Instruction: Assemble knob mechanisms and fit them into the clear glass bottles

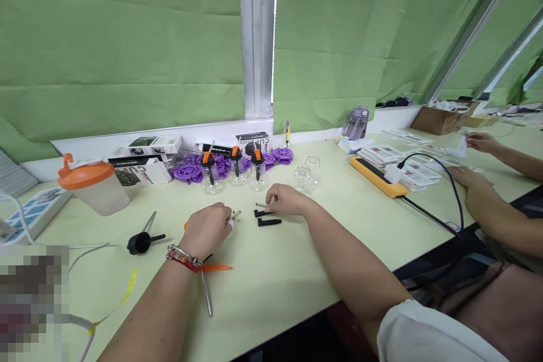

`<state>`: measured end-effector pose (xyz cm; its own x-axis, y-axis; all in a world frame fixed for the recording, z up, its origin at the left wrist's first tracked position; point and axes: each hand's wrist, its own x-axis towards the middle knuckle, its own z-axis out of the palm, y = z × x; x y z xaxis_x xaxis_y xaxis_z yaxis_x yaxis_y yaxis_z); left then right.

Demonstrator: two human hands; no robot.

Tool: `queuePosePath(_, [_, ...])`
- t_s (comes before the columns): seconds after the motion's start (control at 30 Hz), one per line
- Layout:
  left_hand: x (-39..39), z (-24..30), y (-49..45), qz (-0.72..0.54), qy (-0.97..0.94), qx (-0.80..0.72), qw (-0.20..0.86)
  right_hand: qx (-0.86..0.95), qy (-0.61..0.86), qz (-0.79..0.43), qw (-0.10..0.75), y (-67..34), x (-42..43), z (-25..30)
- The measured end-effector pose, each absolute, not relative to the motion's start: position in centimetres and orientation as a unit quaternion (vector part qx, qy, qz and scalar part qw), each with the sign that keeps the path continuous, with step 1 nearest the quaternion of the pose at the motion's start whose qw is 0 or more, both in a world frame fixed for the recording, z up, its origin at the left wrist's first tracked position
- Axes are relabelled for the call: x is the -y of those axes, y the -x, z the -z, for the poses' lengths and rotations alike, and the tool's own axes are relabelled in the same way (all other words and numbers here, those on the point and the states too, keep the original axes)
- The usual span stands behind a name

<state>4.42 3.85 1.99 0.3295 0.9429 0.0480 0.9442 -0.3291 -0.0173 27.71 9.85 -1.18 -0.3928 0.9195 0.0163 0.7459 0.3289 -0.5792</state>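
My left hand [210, 229] is closed, palm down, over the table left of centre. Small metal springs [236, 215] show at its fingertips beside a bit of white; what lies inside the fingers is hidden. Under that wrist are an orange piece [218, 267] and a metal rod [206, 294]. My right hand [286, 199] has its fingertips pinched at the end of another spring [260, 205]. Just below them lie two black plastic levers [269, 222], one partly covered by the fingers. Left of my left hand rests a black part with a metal tube [139, 243].
Behind my hands stand glass jars with black-and-orange tops [258, 172], bare glass jars [302, 177] and purple parts [189, 172]. An orange-lidded shaker [95, 186] is at left. At right are a yellow power strip [375, 178], stacked cards [382, 154] and another person's hands [470, 175].
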Motion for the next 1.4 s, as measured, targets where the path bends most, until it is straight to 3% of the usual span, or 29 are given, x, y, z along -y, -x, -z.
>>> queuePosePath(0.3, [-3.7,-2.0,-4.5,0.009,0.817,0.577,0.024,0.848,0.414,-0.296,0.149,-27.3,-10.4,3.0])
queuePosePath(0.67, [-4.1,-1.5,-4.2,0.019,0.819,0.573,0.026,0.834,0.418,-0.291,0.21,-27.2,-11.0,3.6])
queuePosePath(1.07, [-3.9,-1.7,-4.3,0.018,0.817,0.575,0.023,0.807,0.443,-0.318,0.225,-26.8,-10.9,4.1])
queuePosePath(1.4, [-4.1,-1.5,-4.2,0.021,0.821,0.57,0.031,0.807,0.477,-0.268,0.223,-26.1,-10.5,4.0])
